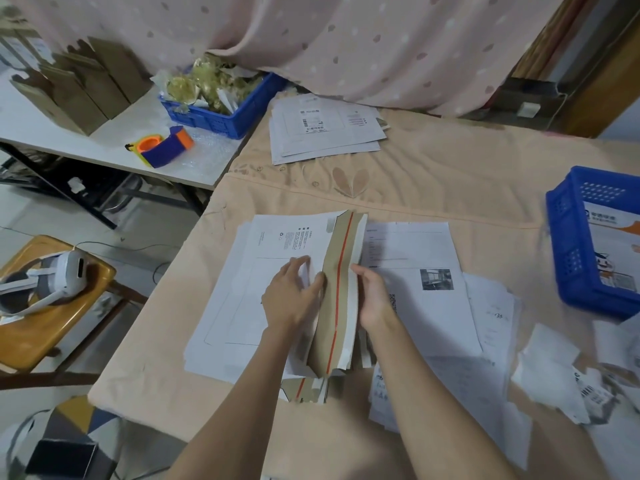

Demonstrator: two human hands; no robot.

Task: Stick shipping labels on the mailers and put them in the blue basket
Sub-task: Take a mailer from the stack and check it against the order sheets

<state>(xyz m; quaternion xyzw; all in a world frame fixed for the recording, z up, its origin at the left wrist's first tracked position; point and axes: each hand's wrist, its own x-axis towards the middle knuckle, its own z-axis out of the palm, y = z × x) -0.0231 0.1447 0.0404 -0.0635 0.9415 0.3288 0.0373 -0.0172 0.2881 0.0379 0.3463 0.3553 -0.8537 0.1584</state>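
We see our left hand (pixel 292 294) and right hand (pixel 374 299) gripping a mailer's raised brown flap (pixel 337 296) from either side, over a stack of white mailers (pixel 242 306) on the bed; blue basket (pixel 571 258) sits far right.

The mailer (pixel 277 292) at frame centre is matt white cardboard, its raised flap (pixel 337 299) raw brown inside with a red strip. Under it lies a soft peach cloth (pixel 433 181), faintly wrinkled. The basket (pixel 571 258) at right is glossy blue perforated plastic. Thin white paper sheets (pixel 433 327) lie lower right.
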